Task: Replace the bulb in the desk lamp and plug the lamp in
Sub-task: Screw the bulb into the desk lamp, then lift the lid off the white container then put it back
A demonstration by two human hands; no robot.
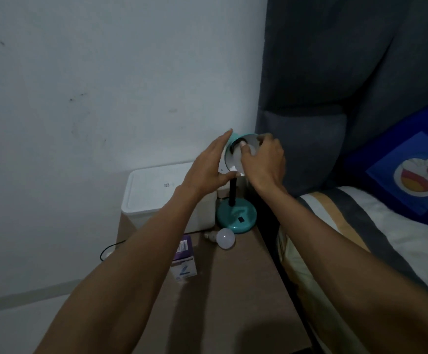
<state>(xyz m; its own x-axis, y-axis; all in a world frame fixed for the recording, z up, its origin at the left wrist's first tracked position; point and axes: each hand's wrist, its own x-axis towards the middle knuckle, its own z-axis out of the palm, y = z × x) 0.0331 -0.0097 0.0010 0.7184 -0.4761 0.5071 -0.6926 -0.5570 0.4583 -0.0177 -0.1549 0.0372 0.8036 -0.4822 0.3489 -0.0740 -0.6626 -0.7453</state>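
Observation:
A teal desk lamp stands at the back of a brown bedside table (233, 290), its round base (236, 218) under a black stem. Its shade (233, 159) is tilted with the white inside facing me. My left hand (208, 167) grips the shade from the left and below. My right hand (264, 159) reaches into the shade's mouth, fingers closed around a white bulb that is mostly hidden. A second white bulb (224, 238) lies on its side on the table in front of the base. A purple and white bulb box (183, 259) stands to its left.
A white lidded box (156, 192) sits at the table's back left against the wall. A black cable (110, 247) loops off the table's left edge. A bed with a striped sheet (361, 238) and a blue cartoon pillow (417, 169) borders the right side.

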